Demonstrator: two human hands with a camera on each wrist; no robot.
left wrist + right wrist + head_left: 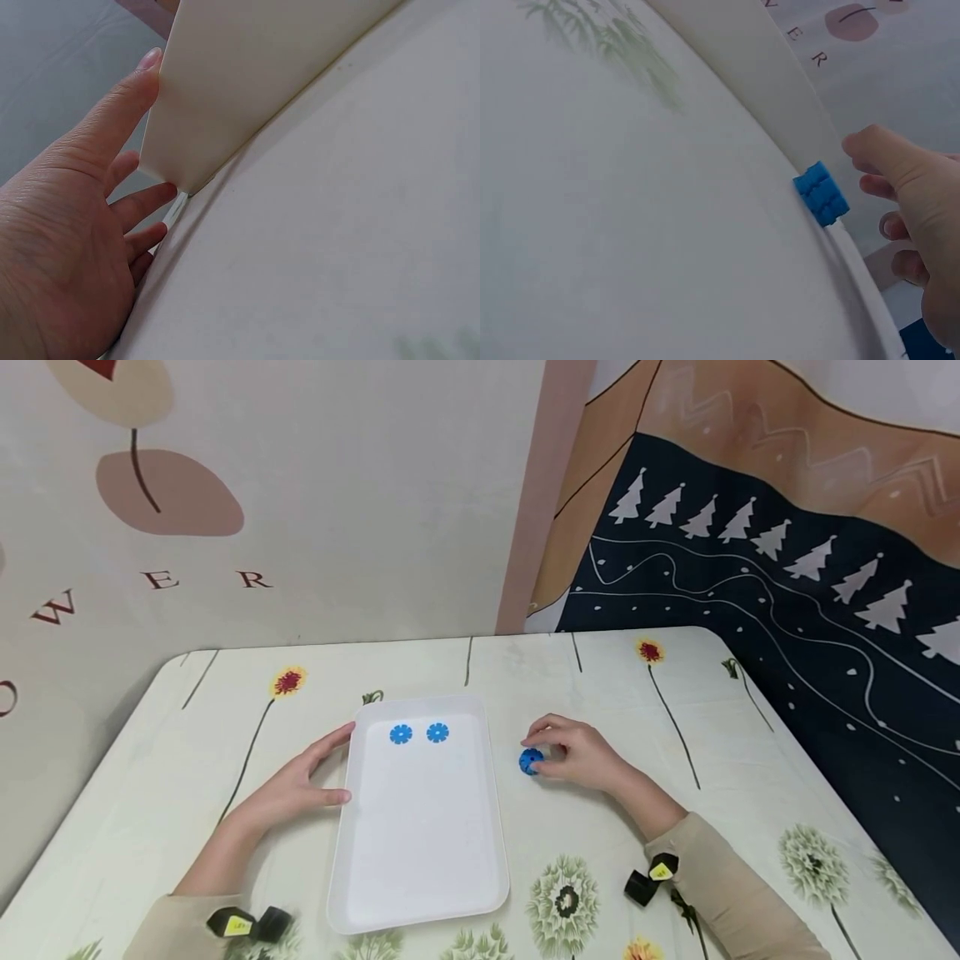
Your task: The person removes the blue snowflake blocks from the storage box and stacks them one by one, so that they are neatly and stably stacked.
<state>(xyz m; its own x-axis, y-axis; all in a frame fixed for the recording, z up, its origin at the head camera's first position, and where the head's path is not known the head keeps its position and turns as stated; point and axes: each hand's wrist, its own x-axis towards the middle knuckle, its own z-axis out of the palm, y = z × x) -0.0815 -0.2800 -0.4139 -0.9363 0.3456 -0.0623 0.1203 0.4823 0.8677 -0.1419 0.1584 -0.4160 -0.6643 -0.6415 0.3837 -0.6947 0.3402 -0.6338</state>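
A white rectangular tray (427, 827) lies on the table, two blue notched plastic discs (401, 734) side by side near its far end. My left hand (296, 781) touches the tray's left side, thumb and fingers spread along the wall. In the left wrist view, the thumb and fingertips of that hand (82, 202) meet the tray wall (225, 82). Right of the tray, a small stack of blue notched discs (530, 762) stands on the table. Around it hovers my right hand (577, 753), fingers bent; the right wrist view shows a gap between the stack (822, 194) and the hand (922, 202).
A pale cloth with printed flowers covers the table (615, 693). Behind it rises a light wall (360, 510), with a dark tree-patterned hanging (750, 577) at the right. Each sleeve carries a black wrist device (651, 878).
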